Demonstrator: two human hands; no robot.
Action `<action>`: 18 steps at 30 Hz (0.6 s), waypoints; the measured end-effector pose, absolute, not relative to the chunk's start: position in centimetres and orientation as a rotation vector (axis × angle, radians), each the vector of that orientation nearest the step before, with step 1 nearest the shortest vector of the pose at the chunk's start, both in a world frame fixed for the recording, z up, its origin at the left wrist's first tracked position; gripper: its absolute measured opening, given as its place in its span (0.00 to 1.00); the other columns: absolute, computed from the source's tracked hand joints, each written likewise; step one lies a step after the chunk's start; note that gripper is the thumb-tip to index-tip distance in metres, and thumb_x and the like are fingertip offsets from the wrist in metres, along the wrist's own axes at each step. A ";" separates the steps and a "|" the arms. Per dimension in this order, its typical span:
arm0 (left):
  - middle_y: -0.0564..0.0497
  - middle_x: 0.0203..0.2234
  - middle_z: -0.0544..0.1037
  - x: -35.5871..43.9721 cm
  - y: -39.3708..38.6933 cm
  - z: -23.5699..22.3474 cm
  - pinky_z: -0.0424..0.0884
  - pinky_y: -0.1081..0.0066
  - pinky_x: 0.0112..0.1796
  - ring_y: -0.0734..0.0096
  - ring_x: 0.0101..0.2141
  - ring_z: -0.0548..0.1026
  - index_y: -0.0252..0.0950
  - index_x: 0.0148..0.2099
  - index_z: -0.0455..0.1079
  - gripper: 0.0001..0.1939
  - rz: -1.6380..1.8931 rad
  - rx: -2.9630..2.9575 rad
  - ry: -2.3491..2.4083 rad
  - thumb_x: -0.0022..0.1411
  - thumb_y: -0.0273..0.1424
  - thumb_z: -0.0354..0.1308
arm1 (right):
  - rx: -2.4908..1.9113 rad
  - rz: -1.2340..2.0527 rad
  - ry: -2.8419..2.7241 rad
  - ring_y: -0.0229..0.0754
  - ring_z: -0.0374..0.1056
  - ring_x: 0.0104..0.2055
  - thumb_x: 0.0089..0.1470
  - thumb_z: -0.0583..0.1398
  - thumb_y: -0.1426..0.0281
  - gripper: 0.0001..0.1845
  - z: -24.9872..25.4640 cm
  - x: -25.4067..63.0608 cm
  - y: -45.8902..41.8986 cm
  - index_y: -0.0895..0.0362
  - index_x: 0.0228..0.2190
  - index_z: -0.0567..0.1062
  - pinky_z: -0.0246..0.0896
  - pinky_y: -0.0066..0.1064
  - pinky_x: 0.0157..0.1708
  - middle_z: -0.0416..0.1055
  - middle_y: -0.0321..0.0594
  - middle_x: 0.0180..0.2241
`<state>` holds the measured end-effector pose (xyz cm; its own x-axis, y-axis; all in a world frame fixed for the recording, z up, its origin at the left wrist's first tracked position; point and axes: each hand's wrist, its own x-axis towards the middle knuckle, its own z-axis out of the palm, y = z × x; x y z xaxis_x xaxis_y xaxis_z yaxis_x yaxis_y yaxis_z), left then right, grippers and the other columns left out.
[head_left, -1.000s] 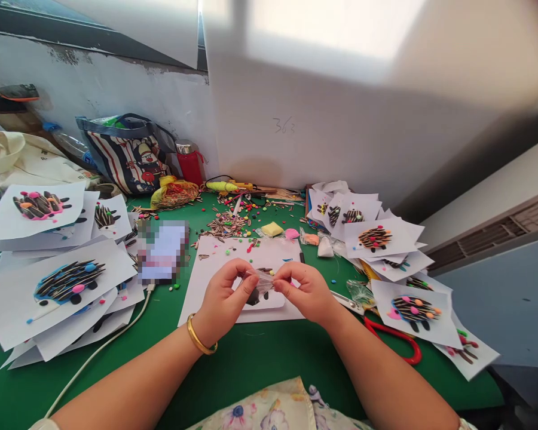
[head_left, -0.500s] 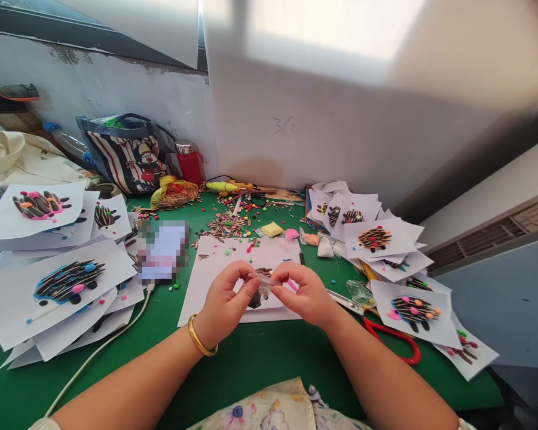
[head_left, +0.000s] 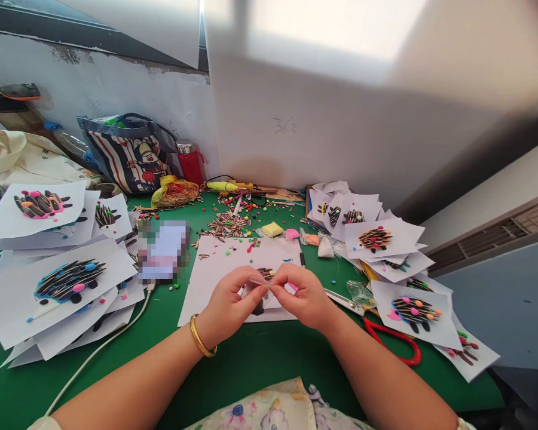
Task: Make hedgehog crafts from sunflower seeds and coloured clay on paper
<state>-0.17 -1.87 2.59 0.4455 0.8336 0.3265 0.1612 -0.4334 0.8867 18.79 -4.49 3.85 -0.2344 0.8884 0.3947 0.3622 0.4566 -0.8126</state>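
Observation:
My left hand (head_left: pixel 235 300) and my right hand (head_left: pixel 303 297) meet over the white sheet (head_left: pixel 206 292), thumbs and forefingers closed. Between them they pinch the top edge of a small clear plastic bag (head_left: pixel 253 280). Something black (head_left: pixel 259 308) shows at the bag's lower part, partly hidden by my left thumb. Just behind the fingers, striped seeds (head_left: pixel 265 273) lie in a cluster on the sheet. A bit of pink (head_left: pixel 291 288) peeks out beside my right fingers. Small coloured balls and a loose seed are scattered on the sheet's far part.
Piled cards with seed hedgehogs stand left (head_left: pixel 72 280) and right (head_left: pixel 412 310). Red-handled scissors (head_left: pixel 397 343) lie by my right forearm. A phone (head_left: pixel 164 251) with a white cable (head_left: pixel 103 352) is at left. Behind are loose seeds (head_left: pixel 226 224), yellow clay (head_left: pixel 272 229) and a red bottle (head_left: pixel 190 164).
My left hand has shifted slightly right, so the fingertips of both hands now meet at the bag's edge. The bag has moved a little lower between them.

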 end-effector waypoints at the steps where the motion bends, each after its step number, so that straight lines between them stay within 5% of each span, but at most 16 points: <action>1: 0.48 0.32 0.77 -0.2 -1.8 2.6 0.71 0.67 0.39 0.67 0.35 0.75 0.37 0.38 0.73 0.06 1.026 1.883 0.831 0.64 0.33 0.58 | -1.057 0.729 -1.801 0.37 0.64 0.30 0.53 0.59 0.75 0.06 3.8 18.7 -4.5 0.55 0.26 0.71 0.60 0.29 0.33 0.69 0.35 0.26; 8: 0.51 0.26 0.75 0.0 -2.1 3.0 0.69 0.71 0.32 0.72 0.28 0.71 0.35 0.32 0.72 0.07 1.070 1.943 0.794 0.63 0.29 0.57 | -0.993 0.690 -1.811 0.36 0.63 0.29 0.50 0.57 0.78 0.07 3.4 18.2 -4.5 0.55 0.25 0.71 0.59 0.28 0.31 0.68 0.34 0.25; 14: 0.49 0.31 0.76 -0.2 -2.0 2.8 0.71 0.68 0.36 0.69 0.33 0.74 0.36 0.38 0.73 0.06 1.084 1.868 0.788 0.64 0.32 0.57 | -1.005 0.697 -1.815 0.37 0.64 0.30 0.51 0.57 0.76 0.06 3.8 18.7 -4.4 0.55 0.25 0.71 0.60 0.29 0.32 0.68 0.35 0.25; 18: 0.51 0.27 0.73 -0.4 -1.7 2.9 0.70 0.68 0.34 0.70 0.30 0.71 0.36 0.33 0.70 0.08 1.146 1.826 0.797 0.65 0.33 0.57 | -1.029 0.706 -1.837 0.37 0.64 0.30 0.54 0.58 0.74 0.06 4.0 18.9 -4.2 0.55 0.26 0.71 0.60 0.29 0.32 0.69 0.35 0.26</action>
